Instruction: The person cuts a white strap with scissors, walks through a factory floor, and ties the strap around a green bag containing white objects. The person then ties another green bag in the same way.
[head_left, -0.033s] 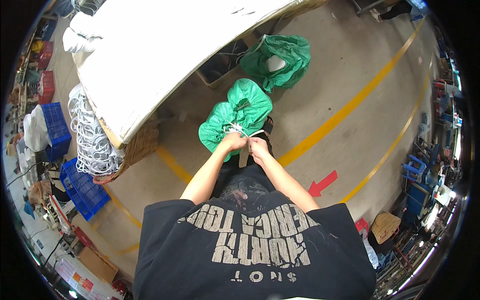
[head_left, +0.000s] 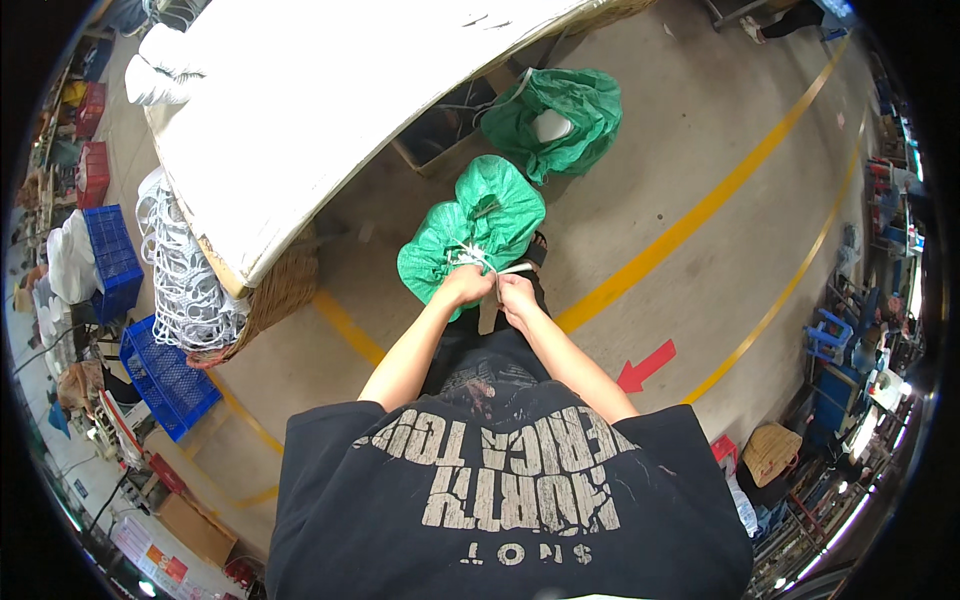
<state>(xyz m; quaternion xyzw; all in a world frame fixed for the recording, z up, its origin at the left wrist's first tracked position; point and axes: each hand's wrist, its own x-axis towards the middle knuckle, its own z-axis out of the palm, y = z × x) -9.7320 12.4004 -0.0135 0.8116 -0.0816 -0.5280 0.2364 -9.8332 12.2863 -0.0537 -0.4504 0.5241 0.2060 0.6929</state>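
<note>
A bulging green woven sack (head_left: 425, 245) stands in front of me, its mouth gathered up. White cord (head_left: 490, 267) runs around the bunched neck. My left hand (head_left: 465, 287) is closed at the neck, gripping the cord on its left side. Close beside it, my right hand (head_left: 517, 297) pinches the cord, with a pale loose end sticking out above the fingers. Between and just below the hands hangs a flat tan strip (head_left: 488, 318). The fingertips partly hide where the cord crosses.
A white-topped table (head_left: 330, 110) fills the upper left. Beyond the sack stands another green sack (head_left: 590, 100), open, with something white inside. At the left are a wicker basket (head_left: 285, 297), white shoe-like pieces (head_left: 185, 270) and a blue crate (head_left: 165, 385). Yellow lines (head_left: 640, 268) cross the floor.
</note>
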